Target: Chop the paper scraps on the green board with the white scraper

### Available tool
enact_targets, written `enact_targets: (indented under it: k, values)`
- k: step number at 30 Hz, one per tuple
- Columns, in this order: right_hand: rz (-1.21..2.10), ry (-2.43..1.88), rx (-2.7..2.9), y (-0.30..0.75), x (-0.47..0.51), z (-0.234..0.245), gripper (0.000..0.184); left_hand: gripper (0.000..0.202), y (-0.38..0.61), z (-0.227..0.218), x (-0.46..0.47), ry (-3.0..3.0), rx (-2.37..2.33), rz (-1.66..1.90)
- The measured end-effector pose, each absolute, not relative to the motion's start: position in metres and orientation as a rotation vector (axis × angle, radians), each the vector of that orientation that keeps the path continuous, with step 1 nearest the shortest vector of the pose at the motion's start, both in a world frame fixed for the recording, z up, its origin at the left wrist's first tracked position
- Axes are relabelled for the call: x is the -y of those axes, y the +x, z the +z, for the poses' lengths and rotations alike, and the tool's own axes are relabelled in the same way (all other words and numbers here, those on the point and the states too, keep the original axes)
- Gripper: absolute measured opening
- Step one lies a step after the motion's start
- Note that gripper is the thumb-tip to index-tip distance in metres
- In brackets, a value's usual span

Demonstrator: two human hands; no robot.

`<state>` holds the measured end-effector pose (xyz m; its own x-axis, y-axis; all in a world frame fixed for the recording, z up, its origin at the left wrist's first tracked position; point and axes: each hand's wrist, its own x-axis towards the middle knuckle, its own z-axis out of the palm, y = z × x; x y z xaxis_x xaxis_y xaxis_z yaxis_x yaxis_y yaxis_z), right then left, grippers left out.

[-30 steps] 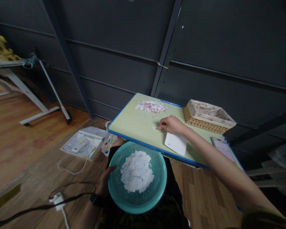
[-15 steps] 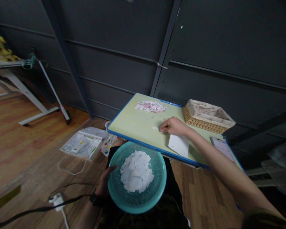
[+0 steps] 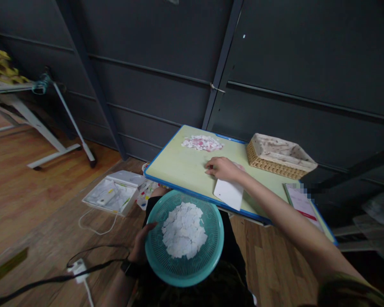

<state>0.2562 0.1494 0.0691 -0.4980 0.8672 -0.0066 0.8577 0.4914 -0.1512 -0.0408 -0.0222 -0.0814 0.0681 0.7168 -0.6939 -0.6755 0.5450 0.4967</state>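
My left hand [image 3: 141, 244] is closed on the left rim of a teal plastic colander [image 3: 215, 256], thumb over the edge. The colander rests on my lap, and a heap of small white paper pieces [image 3: 184, 230] lies in it. Over the middle of the table [image 3: 169, 164] my right hand [image 3: 222, 168] is curled, fingertips down near the tabletop. A white card [image 3: 228, 194] with a small hole sticks out beneath this hand toward me; its upper part is hidden. Whether the fingertips also pinch a scrap cannot be seen.
A pile of white and pink paper scraps [image 3: 203, 143] lies at the table's far left. A lined wicker basket [image 3: 272, 166] stands at the back right, near a phone-like flat object [image 3: 302, 204]. On the floor are an open white box [image 3: 110, 196] and a power strip [image 3: 78, 269] with cables.
My right hand and the white card have shifted left together, and the hand now covers the spot where small white scraps showed. My left hand and the colander stay in place.
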Motion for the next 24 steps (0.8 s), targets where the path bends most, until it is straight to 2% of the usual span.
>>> enact_targets:
  k: [9,17,24]
  values:
    - [0.239,-1.537,2.655,0.253,-0.149,0.070,0.018,0.015,-0.041,-0.080,0.024,0.106,-1.106,1.038]
    - [0.527,-1.533,2.407,0.257,-0.153,0.073,0.021,0.013,-0.038,-0.071,0.024,0.095,-1.127,1.053]
    - [0.666,-1.492,2.412,0.260,-0.152,0.073,0.027,0.017,-0.039,-0.074,0.024,0.124,-1.102,1.029]
